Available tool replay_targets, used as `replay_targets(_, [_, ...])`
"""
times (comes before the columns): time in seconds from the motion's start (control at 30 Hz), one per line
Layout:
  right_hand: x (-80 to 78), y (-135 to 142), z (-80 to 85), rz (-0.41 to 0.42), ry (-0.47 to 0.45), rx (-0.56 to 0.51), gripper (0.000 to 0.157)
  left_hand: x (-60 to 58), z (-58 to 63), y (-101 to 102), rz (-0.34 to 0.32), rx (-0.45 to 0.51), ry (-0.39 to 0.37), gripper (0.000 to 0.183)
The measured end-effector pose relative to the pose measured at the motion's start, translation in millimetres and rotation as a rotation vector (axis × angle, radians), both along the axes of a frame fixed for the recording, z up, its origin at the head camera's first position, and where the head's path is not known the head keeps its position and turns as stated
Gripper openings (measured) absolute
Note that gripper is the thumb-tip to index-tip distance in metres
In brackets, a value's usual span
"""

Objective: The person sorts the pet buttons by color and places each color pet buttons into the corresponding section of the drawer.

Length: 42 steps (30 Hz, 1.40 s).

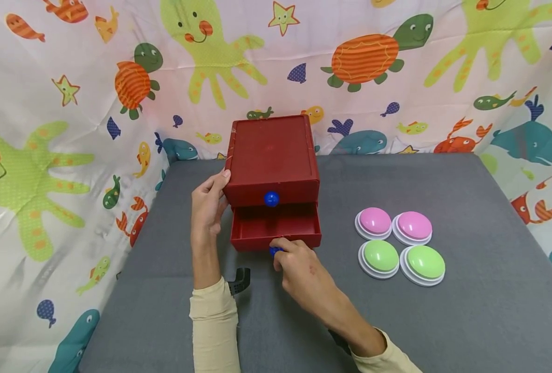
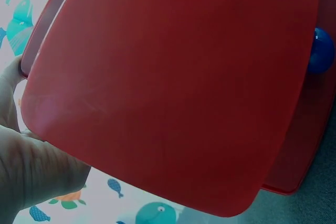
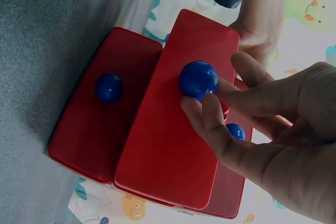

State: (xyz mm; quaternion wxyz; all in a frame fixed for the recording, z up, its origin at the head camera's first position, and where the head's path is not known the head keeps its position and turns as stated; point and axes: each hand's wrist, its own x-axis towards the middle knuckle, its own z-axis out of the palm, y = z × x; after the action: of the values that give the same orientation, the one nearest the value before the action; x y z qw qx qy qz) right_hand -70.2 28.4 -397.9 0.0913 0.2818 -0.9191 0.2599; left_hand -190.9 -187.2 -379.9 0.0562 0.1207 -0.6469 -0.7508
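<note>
A small red drawer cabinet stands on the grey table, its middle drawer pulled partway out, the inside bare where it shows. My right hand pinches the blue knob of that drawer between thumb and fingers. Above it, the top drawer's blue knob is free and that drawer is closed. In the right wrist view the closed bottom drawer shows its own blue knob. My left hand holds the cabinet's left side, fingertips at the upper front corner. A red panel fills most of the left wrist view.
To the right of the cabinet lie two pink push-button domes and two green ones, all on white bases. A cloth printed with sea animals hangs behind and beside the grey table.
</note>
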Motion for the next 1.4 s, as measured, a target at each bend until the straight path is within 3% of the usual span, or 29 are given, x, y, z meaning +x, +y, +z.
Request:
replay_targets(0.67, [7.6,-0.9,6.0,0.006,-0.087,0.066,0.012,0.3,1.0,0.5,-0.006,0.021,0.007,0.049])
replay_targets(1.4, [13.2,1.6,1.2,0.048,-0.027,0.055,0.011,1.0,1.8,2.7,-0.001,0.029,0.009,0.048])
